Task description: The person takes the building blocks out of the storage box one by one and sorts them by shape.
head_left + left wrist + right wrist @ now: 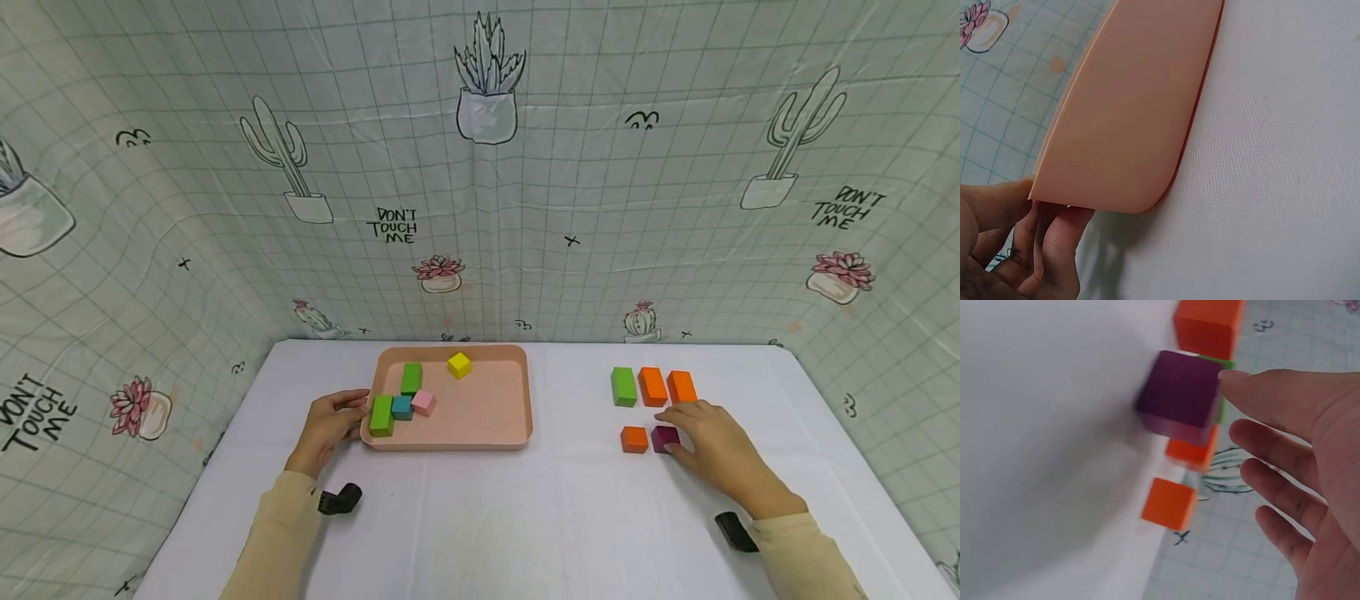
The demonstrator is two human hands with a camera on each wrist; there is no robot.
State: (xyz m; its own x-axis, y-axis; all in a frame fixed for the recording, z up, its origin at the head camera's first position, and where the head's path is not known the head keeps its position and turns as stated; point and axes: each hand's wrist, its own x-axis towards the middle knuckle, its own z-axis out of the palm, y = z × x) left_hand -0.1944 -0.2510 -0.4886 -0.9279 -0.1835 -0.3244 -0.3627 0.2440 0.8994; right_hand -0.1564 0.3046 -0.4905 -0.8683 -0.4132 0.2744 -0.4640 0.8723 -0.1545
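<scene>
At the left edge of a pink tray (480, 425), my left hand (322, 433) pinches the rim, thumb on one side and fingers beneath, as the left wrist view shows on the tray's wall (1125, 119). Over on the right, my right hand (716, 450) reaches around a purple cube (664, 438) on the table. Its thumb tip is right at the edge of the purple cube (1182, 394) in the right wrist view, while the other fingers are spread apart. An orange cube (633, 439) sits just left of the purple one.
Inside the tray lie two green blocks (382, 415), a blue cube (402, 407), a pink cube (423, 402) and a yellow cube (459, 365). Behind the purple cube stand a green block (624, 387) and two orange blocks (652, 387). A patterned cloth (525, 192) hangs behind the white table.
</scene>
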